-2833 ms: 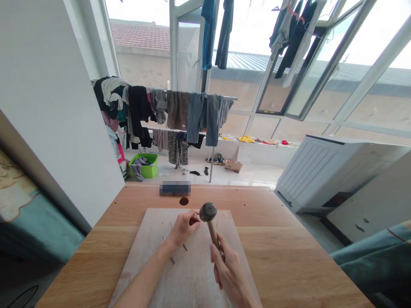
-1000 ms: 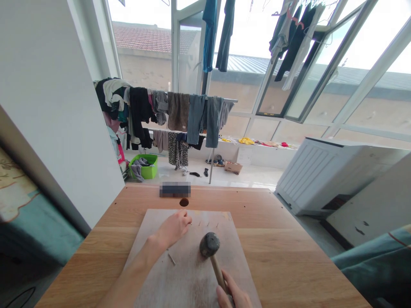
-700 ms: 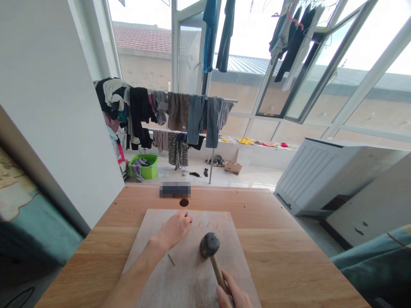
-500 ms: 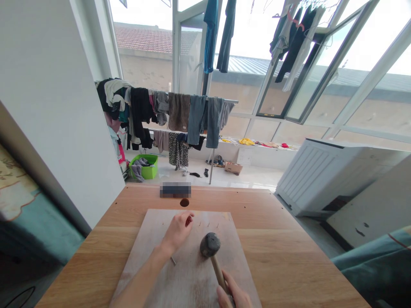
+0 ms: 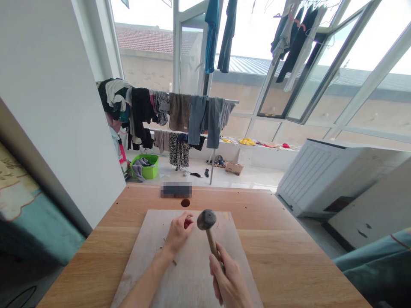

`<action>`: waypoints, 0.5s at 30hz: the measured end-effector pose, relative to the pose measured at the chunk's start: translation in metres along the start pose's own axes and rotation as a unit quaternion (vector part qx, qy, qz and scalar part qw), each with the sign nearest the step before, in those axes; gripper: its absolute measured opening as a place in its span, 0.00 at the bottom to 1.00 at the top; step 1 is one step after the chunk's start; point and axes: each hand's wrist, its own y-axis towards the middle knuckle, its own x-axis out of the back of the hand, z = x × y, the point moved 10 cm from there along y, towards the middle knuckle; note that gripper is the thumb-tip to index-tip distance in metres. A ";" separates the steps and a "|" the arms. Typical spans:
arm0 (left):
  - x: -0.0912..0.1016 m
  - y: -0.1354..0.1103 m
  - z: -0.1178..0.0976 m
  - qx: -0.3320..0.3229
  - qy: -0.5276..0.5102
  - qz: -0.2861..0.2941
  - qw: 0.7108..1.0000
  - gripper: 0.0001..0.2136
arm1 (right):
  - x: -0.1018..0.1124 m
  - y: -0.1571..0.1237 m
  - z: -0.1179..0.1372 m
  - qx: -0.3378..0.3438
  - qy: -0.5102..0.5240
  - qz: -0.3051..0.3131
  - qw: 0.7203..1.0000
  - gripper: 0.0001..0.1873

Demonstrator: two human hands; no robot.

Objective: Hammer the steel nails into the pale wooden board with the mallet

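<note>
My right hand is wrapped round the wooden handle of a mallet with a dark, rounded head. The mallet head is over the far part of a pale, worn board, just right of my left hand. My left hand is closed, with its fingertips curled together near the board's far edge; whatever they may pinch is too small or hidden. A thin nail stands in the board right of the mallet head. Beside my left wrist lies a small metal piece like a nail, partly covered.
The board lies on a wooden table with a round hole near its far edge. A dark box-like object, blurred out, sits behind the hole. Beyond are a laundry rack, a green basket and a white cabinet.
My right hand has moved forward with the mallet, and its head now covers nails that stood in view. My left hand has stayed nearly in place.
</note>
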 end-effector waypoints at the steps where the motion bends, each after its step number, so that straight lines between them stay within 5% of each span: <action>1: 0.000 0.000 -0.002 -0.005 0.003 0.000 1.000 0.08 | -0.004 0.004 0.010 0.006 -0.001 0.005 1.000 0.34; 7: -0.003 0.002 -0.008 -0.012 0.017 0.038 0.999 0.19 | -0.019 0.017 0.023 0.008 -0.006 0.009 1.000 0.26; 11: 0.003 0.006 -0.004 0.010 -0.014 0.069 0.997 0.21 | -0.012 0.011 0.004 0.003 -0.006 0.001 1.000 0.34; 15: 0.035 0.010 -0.003 0.000 0.074 0.060 0.995 0.12 | 0.011 -0.008 -0.035 0.009 -0.039 -0.060 0.997 0.44</action>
